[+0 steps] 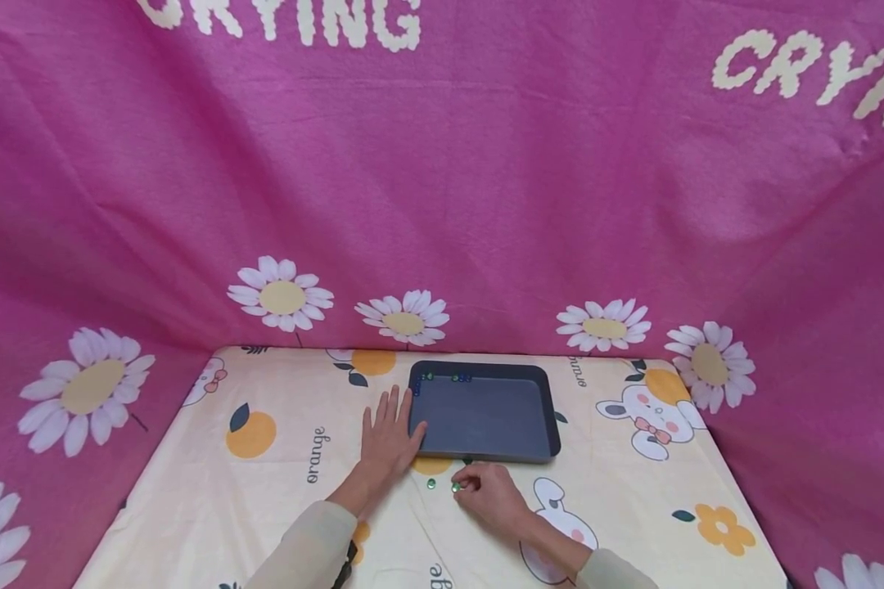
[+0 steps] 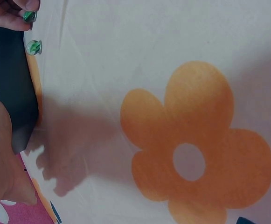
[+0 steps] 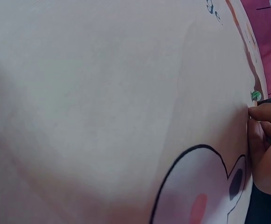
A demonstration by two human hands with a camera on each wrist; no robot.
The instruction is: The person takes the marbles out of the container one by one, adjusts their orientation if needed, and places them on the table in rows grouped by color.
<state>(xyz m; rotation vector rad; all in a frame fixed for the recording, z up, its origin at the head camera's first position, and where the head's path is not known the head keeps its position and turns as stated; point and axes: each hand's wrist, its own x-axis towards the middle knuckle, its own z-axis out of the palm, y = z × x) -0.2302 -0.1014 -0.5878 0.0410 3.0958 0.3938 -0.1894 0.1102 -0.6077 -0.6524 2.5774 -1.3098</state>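
Observation:
With curled thumb and fingers, my right hand [image 1: 492, 495] pinches a clear glass marble [image 2: 29, 17] with green inside, close over the cloth in front of the tray. A second green marble [image 1: 430, 484] lies on the cloth just left of it. In the right wrist view, fingertips [image 3: 253, 112] come together near a green marble [image 3: 256, 96]. My left hand [image 1: 387, 440] lies along the left side of the dark grey tray [image 1: 486, 417], fingers straight and thumb at its wall. Several small blue and green marbles [image 1: 460, 379] sit inside along the tray's far edge and left corner.
The table is covered by a cream cloth [image 1: 265, 507] printed with oranges, flowers and rabbits. Pink curtains [image 1: 486, 204] with daisies hang at the back and both sides. The tray's raised rim stands just beyond my right hand.

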